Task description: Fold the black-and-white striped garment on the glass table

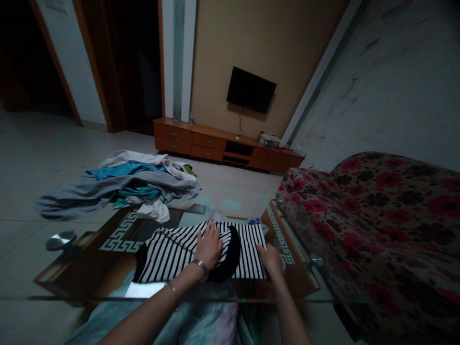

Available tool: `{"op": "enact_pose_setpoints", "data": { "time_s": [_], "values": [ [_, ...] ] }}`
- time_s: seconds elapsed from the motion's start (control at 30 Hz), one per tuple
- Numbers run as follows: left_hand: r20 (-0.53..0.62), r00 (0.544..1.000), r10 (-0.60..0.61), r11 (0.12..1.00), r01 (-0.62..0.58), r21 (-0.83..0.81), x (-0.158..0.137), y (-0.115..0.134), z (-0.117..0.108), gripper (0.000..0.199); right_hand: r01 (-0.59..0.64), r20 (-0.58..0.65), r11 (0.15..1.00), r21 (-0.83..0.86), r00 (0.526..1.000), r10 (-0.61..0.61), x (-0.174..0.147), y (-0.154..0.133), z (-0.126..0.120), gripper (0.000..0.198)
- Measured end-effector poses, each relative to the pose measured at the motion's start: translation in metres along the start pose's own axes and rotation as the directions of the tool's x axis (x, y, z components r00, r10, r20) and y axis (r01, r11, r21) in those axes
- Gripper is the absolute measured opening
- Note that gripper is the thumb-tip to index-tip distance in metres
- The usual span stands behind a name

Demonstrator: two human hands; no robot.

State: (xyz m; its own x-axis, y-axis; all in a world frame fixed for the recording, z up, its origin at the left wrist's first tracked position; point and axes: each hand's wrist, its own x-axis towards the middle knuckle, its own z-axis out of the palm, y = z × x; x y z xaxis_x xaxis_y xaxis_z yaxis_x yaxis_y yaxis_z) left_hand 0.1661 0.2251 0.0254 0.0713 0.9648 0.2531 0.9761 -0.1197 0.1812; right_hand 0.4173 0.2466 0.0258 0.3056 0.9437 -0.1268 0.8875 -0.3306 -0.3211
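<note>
A black-and-white striped garment [168, 254] with black bands lies partly folded on the glass-topped coffee table [86, 273]. My left hand [209, 247] rests flat on the stripes near the middle, its fingers spread. At the garment's right edge, my right hand [270, 258] has its thumb and fingers closed on the striped cloth. Part of the fabric under my left hand is hidden. Two bracelets circle my left wrist and forearm.
A pile of clothes [140, 179] in grey, blue, teal and white lies at the table's far left. A flower-patterned sofa [373, 230] stands close on the right. Farther back are a wooden TV cabinet [208, 143] and a wall-mounted television [250, 89].
</note>
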Motion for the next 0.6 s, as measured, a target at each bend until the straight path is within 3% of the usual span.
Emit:
{"op": "enact_pose_setpoints", "data": {
  "time_s": [0.07, 0.17, 0.23, 0.3, 0.4, 0.5, 0.6],
  "values": [
    [0.039, 0.999, 0.002, 1.0, -0.001, -0.013, -0.005, 0.005, 0.008, 0.048, 0.002, -0.036, 0.998, 0.059, 0.999, 0.0, 0.003, -0.004, 0.003, 0.038],
    [0.081, 0.996, -0.026, 0.999, 0.029, -0.041, -0.006, 0.004, 0.018, 0.051, 0.002, 0.021, 0.912, 0.41, 1.0, -0.012, 0.005, -0.001, 0.002, 0.03],
    [0.098, 0.994, -0.053, 0.996, 0.06, -0.066, -0.006, 0.001, 0.02, 0.052, -0.032, 0.118, 0.712, 0.702, 0.991, -0.071, 0.004, 0.002, -0.003, 0.029],
    [0.108, 0.992, -0.062, 0.994, 0.071, -0.084, -0.005, -0.002, 0.019, 0.052, -0.103, 0.202, 0.466, 0.879, 0.965, -0.168, -0.001, 0.001, -0.012, 0.036],
    [0.092, 0.995, -0.027, 0.995, 0.035, -0.089, -0.007, -0.004, 0.017, 0.05, -0.184, 0.25, 0.229, 0.956, 0.918, -0.308, -0.013, -0.012, -0.028, 0.047],
    [0.075, 0.997, -0.006, 0.989, 0.017, -0.145, -0.008, -0.005, 0.016, 0.047, -0.165, 0.206, 0.141, 0.976, 0.904, -0.375, -0.028, -0.037, -0.038, 0.048],
    [0.095, 0.995, -0.031, 0.944, 0.06, -0.323, -0.006, -0.009, 0.013, 0.044, -0.111, 0.136, 0.089, 0.99, 0.922, -0.362, -0.042, -0.067, -0.036, 0.044]
  ]
}}
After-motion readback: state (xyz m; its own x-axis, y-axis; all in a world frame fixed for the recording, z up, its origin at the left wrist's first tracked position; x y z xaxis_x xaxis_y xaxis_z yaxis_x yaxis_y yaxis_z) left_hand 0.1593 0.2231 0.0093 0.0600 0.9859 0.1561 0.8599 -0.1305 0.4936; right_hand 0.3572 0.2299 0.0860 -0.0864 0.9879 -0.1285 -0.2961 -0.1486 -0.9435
